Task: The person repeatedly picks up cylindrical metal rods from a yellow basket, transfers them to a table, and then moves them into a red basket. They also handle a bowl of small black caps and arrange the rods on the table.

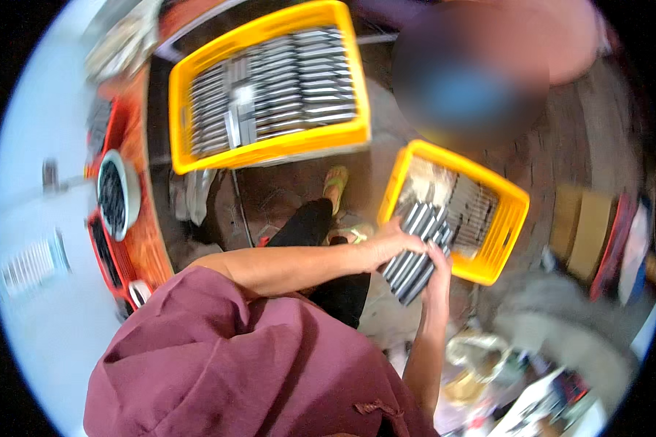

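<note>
Dark metallic rods [407, 272] are being squeezed between left hand [388, 244] and right hand [437, 271]: probably stiff, weighty, slippery, best gripped along both sides!

left hand [385, 246] near right hand [437, 272]

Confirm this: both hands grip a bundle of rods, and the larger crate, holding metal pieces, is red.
One fix: the larger crate is yellow, not red, as the head view shows. The left hand and right hand do grip the bundle of rods, and the crate holds metal pieces.
</note>
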A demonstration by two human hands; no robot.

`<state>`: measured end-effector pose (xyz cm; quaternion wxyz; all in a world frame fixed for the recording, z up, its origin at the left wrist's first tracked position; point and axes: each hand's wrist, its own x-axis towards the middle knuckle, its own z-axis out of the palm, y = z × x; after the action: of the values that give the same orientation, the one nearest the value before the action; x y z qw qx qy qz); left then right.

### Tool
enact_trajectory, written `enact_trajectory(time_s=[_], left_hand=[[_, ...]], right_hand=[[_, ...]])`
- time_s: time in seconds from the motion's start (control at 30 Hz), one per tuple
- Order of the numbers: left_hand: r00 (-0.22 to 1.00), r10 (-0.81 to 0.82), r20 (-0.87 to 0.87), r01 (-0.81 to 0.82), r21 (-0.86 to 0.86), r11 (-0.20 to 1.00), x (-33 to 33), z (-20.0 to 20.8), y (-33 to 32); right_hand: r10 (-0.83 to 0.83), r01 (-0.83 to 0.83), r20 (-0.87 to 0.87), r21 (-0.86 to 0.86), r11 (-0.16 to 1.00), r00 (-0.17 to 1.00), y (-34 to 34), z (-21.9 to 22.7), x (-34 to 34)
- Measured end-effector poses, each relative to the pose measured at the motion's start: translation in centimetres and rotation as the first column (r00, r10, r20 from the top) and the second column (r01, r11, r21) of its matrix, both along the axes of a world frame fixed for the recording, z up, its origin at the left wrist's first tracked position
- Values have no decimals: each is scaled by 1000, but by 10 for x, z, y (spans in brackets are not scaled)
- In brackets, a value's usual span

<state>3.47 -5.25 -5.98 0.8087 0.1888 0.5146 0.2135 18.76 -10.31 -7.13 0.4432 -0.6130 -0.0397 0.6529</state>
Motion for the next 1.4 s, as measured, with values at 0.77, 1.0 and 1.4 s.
enact_trajectory(time_s=[0.77, 1.0, 1.4], left_hand=[[32, 923, 384, -935, 338, -108, -703, 237, -197], [-210, 928, 307, -888, 337, -312, -992, 213, -223], [-354, 924, 141, -921, 120, -371, -1167, 27, -222]], right_hand=[[910, -884, 390, 362, -296, -145, 14, 253, -822], [803, -641, 475, 498, -583, -361, -8, 241, -1164], [764, -748, 325, 201, -632, -557, -19, 60, -1350]])
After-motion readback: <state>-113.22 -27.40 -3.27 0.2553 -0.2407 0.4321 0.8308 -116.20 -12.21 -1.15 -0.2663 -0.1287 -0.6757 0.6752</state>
